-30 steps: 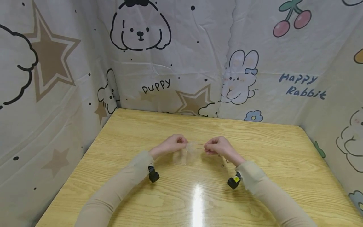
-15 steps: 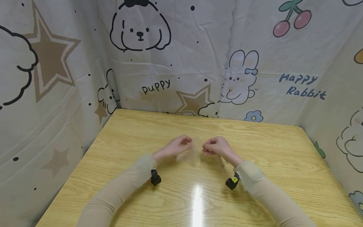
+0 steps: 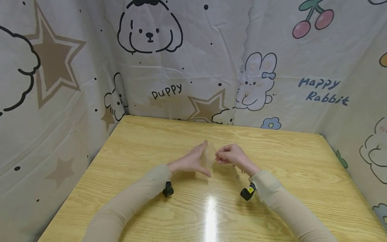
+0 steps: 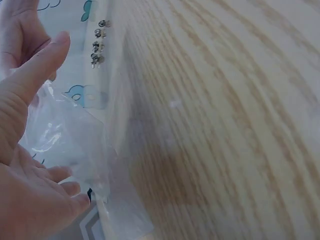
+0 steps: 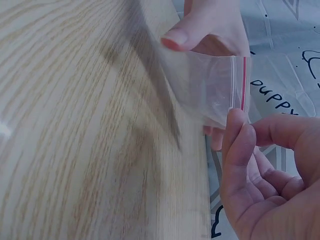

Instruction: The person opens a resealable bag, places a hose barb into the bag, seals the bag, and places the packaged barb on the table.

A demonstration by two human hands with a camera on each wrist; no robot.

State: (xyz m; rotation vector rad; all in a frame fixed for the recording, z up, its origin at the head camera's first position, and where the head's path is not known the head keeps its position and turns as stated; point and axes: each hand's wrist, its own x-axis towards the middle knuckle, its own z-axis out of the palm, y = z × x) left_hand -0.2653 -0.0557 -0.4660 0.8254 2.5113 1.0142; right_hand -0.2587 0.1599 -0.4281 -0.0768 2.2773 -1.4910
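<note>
A small clear zip-lock bag (image 5: 212, 82) with a red line along its mouth hangs in the air between the hands. In the right wrist view, the right hand (image 5: 270, 175) pinches a corner of the bag at the zip end, between thumb and forefinger. Facing it, the left hand (image 3: 191, 161) is spread wide, thumb toward the near side and fingers toward the far side, with the bag in front of its palm. Whether the left fingers touch the bag is hard to tell. Several small shiny metal pieces (image 4: 97, 45) lie on the table near the right hand.
The wood-grain table (image 3: 151, 208) carries a bright light reflection near its front. A printed cloth (image 3: 181, 60) hangs behind the table and at both sides. Each wrist wears a small black camera (image 3: 168, 190).
The left hand has let go of the bag's edge, spread its fingers and shifted slightly right. The bag has swung from lying between the hands to near the right hand, which stays almost still.
</note>
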